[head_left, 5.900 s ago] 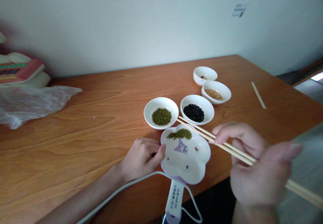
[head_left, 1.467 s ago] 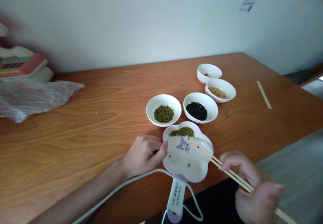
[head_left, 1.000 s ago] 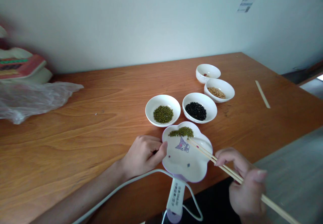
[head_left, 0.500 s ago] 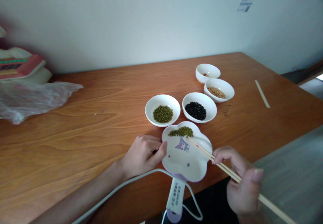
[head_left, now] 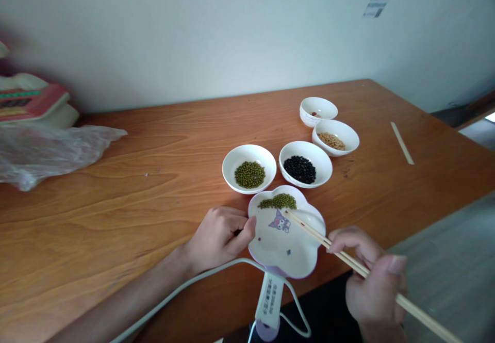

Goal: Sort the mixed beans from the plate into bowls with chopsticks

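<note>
A white flower-shaped dish (head_left: pixel 270 250) with a lilac rim and a cartoon print lies near the table's front edge. Green mung beans (head_left: pixel 284 201) are gathered along its far side. My left hand (head_left: pixel 222 234) is closed at the dish's left rim, thumb over the edge; its other fingers are partly hidden. In my right hand (head_left: pixel 371 281) is a pair of wooden chopsticks (head_left: pixel 313 233), slanting left, tips inside the dish just short of the beans. No bean can be made out between the tips. A labelled handle (head_left: pixel 269 299) extends from the dish toward me.
Beyond the dish stand white bowls of mung beans (head_left: pixel 250 174), black beans (head_left: pixel 299 169), yellowish beans (head_left: pixel 331 141) and a few reddish pieces (head_left: pixel 315 114). A white cable (head_left: pixel 185 283) loops around the handle. A plastic bag (head_left: pixel 50 152) lies left, a pale strip (head_left: pixel 402 143) right.
The chopsticks have shifted very slightly down, away from the beans, along with a small movement of my right hand. My left hand and the dish stay put.
</note>
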A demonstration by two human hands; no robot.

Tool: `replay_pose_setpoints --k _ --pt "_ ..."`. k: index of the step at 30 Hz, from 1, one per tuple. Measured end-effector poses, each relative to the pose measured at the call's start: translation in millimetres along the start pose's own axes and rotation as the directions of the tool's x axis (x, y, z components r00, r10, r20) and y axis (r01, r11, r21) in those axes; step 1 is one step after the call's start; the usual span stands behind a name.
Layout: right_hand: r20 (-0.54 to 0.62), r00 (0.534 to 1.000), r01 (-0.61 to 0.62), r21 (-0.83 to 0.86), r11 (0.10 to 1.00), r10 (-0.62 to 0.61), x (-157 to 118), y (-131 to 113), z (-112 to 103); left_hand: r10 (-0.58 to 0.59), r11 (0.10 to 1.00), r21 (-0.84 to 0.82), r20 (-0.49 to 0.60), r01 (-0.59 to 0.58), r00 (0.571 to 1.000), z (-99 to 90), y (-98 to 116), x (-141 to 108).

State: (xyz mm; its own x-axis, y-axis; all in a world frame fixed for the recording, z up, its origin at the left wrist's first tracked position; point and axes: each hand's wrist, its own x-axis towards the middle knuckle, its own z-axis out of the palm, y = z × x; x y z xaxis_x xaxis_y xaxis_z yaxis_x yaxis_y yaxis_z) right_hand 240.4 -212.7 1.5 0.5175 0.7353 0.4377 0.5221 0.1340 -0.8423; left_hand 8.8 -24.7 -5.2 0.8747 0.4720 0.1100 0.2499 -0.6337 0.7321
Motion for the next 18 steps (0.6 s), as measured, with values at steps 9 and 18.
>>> replay_pose_setpoints --k 9,18 --pt "-0.150 0.988 0.057 0.193 0.980 -0.028 24 -38 20 0.009 1.000 -0.010 -0.010 -0.009 1.000 -0.5 1 0" --pt "-0.081 0.995 -0.039 0.250 0.968 0.061 58 -58 47 0.018 1.000 -0.007 -0.014 -0.018 1.000 -0.3 3 1"
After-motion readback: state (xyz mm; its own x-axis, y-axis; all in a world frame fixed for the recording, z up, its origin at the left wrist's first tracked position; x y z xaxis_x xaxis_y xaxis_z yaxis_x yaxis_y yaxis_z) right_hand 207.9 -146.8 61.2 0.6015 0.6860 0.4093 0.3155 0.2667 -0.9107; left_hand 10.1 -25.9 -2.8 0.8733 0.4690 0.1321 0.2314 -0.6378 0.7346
